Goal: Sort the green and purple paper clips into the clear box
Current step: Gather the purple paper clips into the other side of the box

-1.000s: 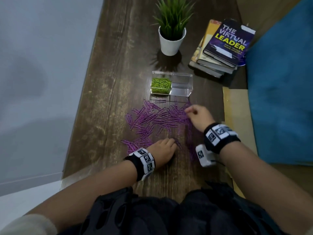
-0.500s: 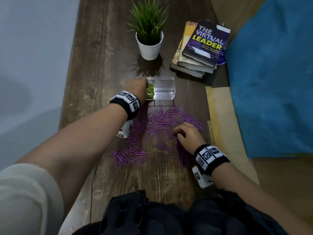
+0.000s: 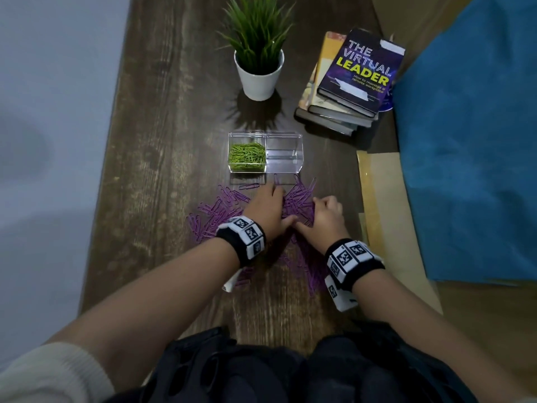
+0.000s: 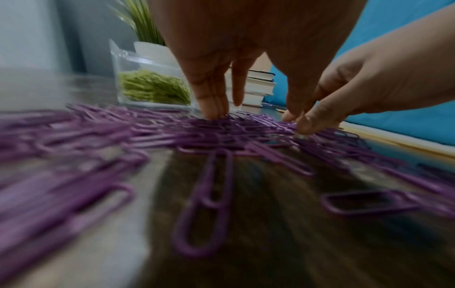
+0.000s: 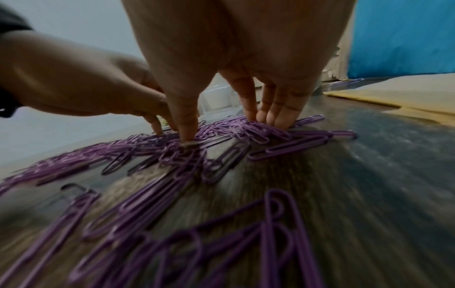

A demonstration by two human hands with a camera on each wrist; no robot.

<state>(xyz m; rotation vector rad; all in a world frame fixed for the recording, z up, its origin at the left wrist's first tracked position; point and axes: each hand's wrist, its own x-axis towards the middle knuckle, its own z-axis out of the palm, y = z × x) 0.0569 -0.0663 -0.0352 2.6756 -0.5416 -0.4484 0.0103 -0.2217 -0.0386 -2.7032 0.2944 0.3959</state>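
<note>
The clear box [image 3: 299,152] stands on the wooden table [image 3: 162,170], past the pile. Green paper clips [image 3: 247,157] fill its left compartment; nothing shows in the right one. Purple paper clips [image 3: 216,212] lie scattered in front of it. My left hand [image 3: 276,199] and right hand [image 3: 322,207] sit side by side on the pile's far part, thumbs nearly touching. In the left wrist view the left hand [image 4: 251,117] presses straight fingers [image 4: 213,105] onto the purple clips [image 4: 209,204]. In the right wrist view the right hand [image 5: 229,130] rests thumb and fingers [image 5: 278,115] on the purple clips [image 5: 152,206], apart from each other.
A potted plant [image 3: 258,53] stands behind the box. A stack of books [image 3: 351,82] lies at the back right. Tan envelopes [image 3: 383,199] and a blue cloth [image 3: 470,146] border the table's right side. A pale wall runs along the left.
My left hand has come back from the box's green compartment to the purple pile. My right hand has moved forward on the pile to meet it.
</note>
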